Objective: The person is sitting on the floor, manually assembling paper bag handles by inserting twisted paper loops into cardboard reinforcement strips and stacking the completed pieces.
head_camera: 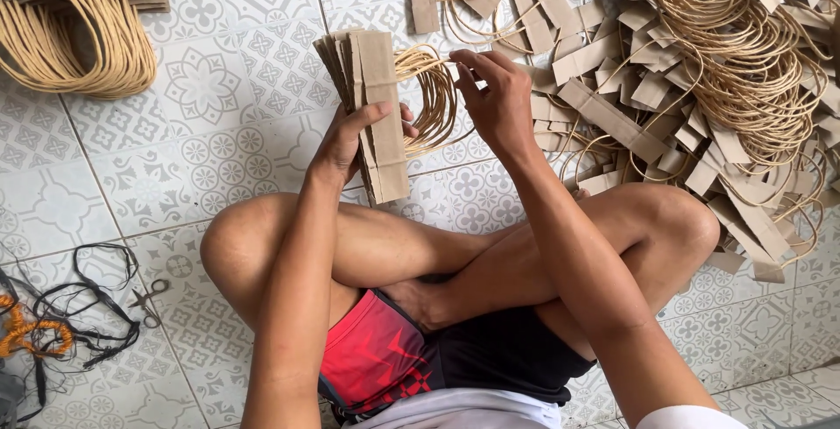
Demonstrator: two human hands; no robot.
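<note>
My left hand (350, 136) grips a thick stack of brown paper strips with looped twine handles (374, 97), held upright above the tiled floor in front of my crossed legs. The thumb presses on the front strip. My right hand (496, 97) is on the right side of the stack, fingers pinching the bunch of tan twine loops (430, 97) that stick out from it. Both hands are touching the same bundle.
A big loose heap of the same paper-and-twine handles (700, 79) lies at the right. A tidy bundle of them (74, 22) sits at the top left. Small scissors (149, 299), black cords (87, 302) and an orange cord (31, 333) lie at the lower left.
</note>
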